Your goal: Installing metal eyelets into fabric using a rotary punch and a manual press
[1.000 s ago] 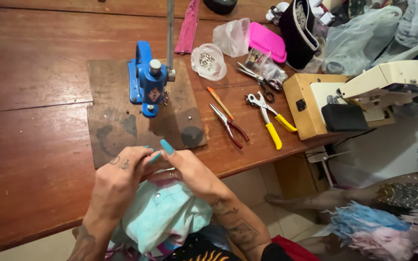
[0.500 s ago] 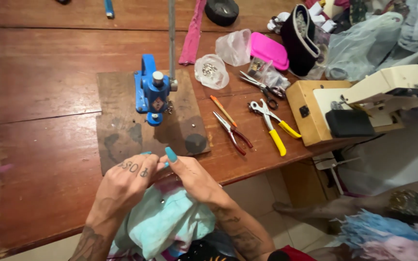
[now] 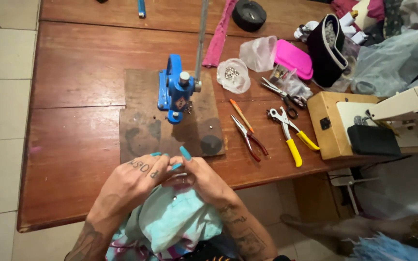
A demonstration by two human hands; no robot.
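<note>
Your left hand [image 3: 131, 181] and right hand [image 3: 201, 179] meet at the near edge of the wooden desk [image 3: 78, 92], both closed on a bunched piece of pale turquoise fabric [image 3: 170, 222] that spills off the desk toward your lap. The fingers [image 3: 158, 169] of your left hand curl over the cloth's top fold, pressed together; those of your right hand pinch the same fold, one turquoise-nailed finger lifted. A small metal stud shows on the fabric just below your hands. Just beyond them a worn board [image 3: 143, 130] carries a blue hand press [image 3: 174, 92]. To the right lie red-handled pliers [image 3: 250, 137], yellow-handled pliers [image 3: 291, 135] and scissors [image 3: 281, 92], with a clear bag of metal studs [image 3: 232, 75] farther back.
</note>
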